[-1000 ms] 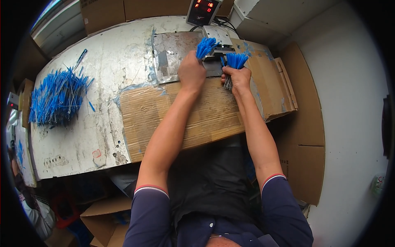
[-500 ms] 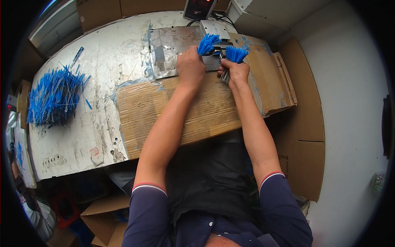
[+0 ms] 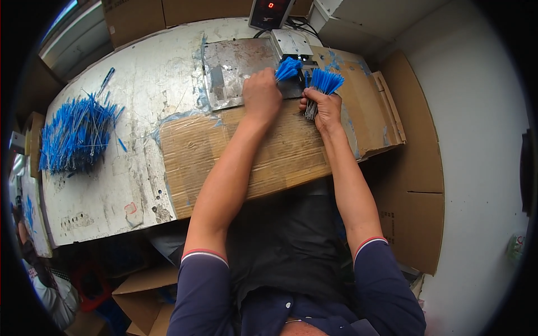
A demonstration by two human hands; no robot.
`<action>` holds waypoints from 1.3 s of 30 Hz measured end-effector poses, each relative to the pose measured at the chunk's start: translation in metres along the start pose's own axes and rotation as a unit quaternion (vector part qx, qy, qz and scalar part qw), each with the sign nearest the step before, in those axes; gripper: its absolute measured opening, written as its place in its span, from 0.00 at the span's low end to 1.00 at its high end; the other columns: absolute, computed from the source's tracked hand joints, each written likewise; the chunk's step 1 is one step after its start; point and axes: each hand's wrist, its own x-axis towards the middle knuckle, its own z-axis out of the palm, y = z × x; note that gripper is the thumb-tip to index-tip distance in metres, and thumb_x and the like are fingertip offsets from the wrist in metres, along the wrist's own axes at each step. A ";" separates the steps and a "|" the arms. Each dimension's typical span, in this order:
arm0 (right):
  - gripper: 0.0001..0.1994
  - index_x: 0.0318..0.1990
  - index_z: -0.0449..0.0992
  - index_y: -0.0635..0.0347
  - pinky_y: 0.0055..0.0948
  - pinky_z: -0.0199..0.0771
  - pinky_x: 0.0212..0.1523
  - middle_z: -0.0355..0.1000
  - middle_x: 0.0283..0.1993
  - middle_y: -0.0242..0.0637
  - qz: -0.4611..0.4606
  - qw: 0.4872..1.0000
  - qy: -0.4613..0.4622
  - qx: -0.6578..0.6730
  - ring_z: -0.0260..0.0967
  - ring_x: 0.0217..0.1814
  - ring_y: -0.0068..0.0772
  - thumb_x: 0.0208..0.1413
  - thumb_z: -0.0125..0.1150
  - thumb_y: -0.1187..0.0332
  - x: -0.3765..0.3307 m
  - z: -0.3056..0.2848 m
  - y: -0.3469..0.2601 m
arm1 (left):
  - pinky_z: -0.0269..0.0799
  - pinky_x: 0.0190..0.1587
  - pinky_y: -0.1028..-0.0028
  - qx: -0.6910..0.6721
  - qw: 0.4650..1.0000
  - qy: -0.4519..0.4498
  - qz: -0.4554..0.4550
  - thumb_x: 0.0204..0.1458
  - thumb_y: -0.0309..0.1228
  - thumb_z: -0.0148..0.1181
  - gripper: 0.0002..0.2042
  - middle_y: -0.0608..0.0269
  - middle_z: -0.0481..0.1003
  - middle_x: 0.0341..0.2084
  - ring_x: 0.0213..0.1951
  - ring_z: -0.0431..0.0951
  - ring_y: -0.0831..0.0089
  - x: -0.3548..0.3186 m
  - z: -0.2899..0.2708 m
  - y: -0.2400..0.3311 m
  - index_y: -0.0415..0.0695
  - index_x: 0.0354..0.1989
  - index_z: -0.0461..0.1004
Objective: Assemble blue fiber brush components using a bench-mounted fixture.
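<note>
Hands closed, left hand [image 3: 261, 96] gripping blue bundle [image 3: 288, 69], right hand [image 3: 323, 110] gripping second bundle [image 3: 324, 83] beside it

lower ends of the blue-tipped bundle [image 3: 287, 69] hidden inside the closed left hand [image 3: 261, 96]

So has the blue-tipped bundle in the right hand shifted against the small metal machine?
Yes: the bundle sat beside the machine, now nearer the person.
</note>
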 end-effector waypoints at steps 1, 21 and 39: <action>0.04 0.32 0.78 0.67 0.29 0.81 0.22 0.77 0.27 0.40 -0.004 1.000 -0.001 -0.016 0.77 0.23 0.30 0.50 0.68 0.79 -0.001 0.001 0.000 | 0.69 0.42 0.58 0.000 1.000 -0.001 0.001 0.47 0.22 0.54 0.08 0.54 0.78 0.30 0.36 0.77 0.55 0.000 0.001 0.000 0.43 0.36 0.75; 0.04 0.24 0.76 0.71 0.29 0.77 0.16 0.75 0.22 0.45 0.010 0.982 0.084 -0.172 0.74 0.18 0.34 0.47 0.64 0.82 0.012 0.031 -0.003 | 0.69 0.41 0.51 -0.019 0.992 0.066 -0.104 0.51 0.22 0.59 0.07 0.49 0.77 0.32 0.38 0.77 0.46 0.005 -0.001 -0.004 0.41 0.38 0.73; 0.07 0.32 0.78 0.71 0.36 0.82 0.21 0.77 0.27 0.44 0.066 0.995 0.078 0.009 0.78 0.25 0.37 0.52 0.70 0.76 0.011 0.018 -0.001 | 0.67 0.45 0.55 -0.017 1.000 0.001 -0.020 0.48 0.21 0.57 0.10 0.51 0.77 0.31 0.40 0.76 0.52 0.002 0.000 -0.001 0.41 0.40 0.75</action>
